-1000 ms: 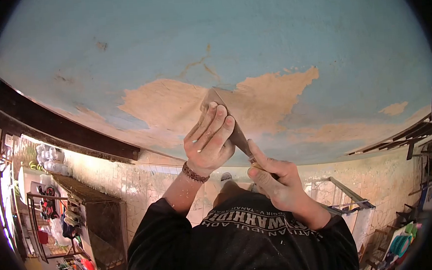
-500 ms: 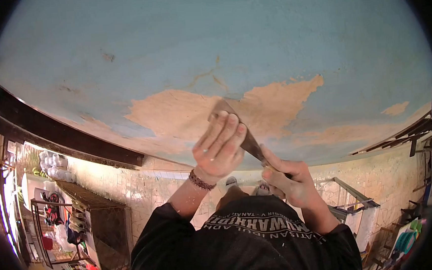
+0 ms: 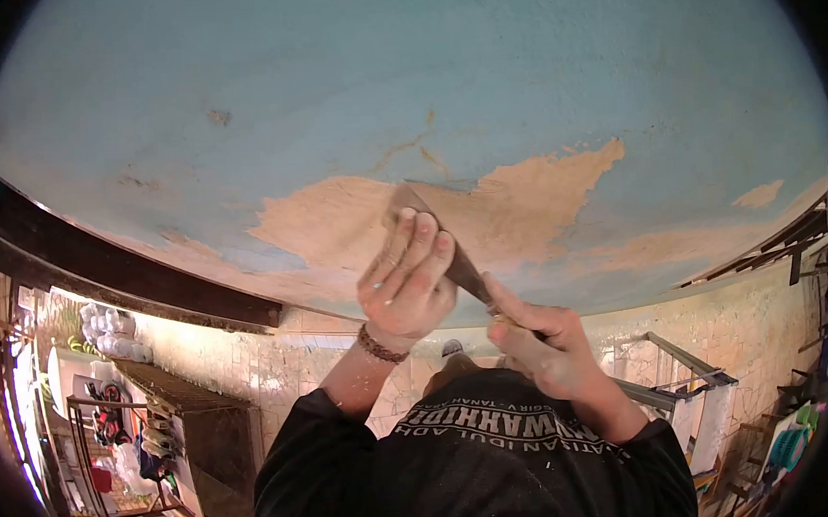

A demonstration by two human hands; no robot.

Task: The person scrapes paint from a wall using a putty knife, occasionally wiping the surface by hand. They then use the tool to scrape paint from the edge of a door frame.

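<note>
Blue paint [image 3: 554, 70] was found broken by a bare patch [image 3: 525, 209], at whose upper edge the far end of the scraper [image 3: 467, 272] was placed. The scraper was gripped at its near end in the right hand [image 3: 545, 350]. By the left hand [image 3: 405, 292], fingers were pressed together over the scraper's flat; its thumb was hidden, so pinching could not be told. Scraping was judged to be in hand; for another stroke, a low angle and even pressure were considered necessary.
</note>
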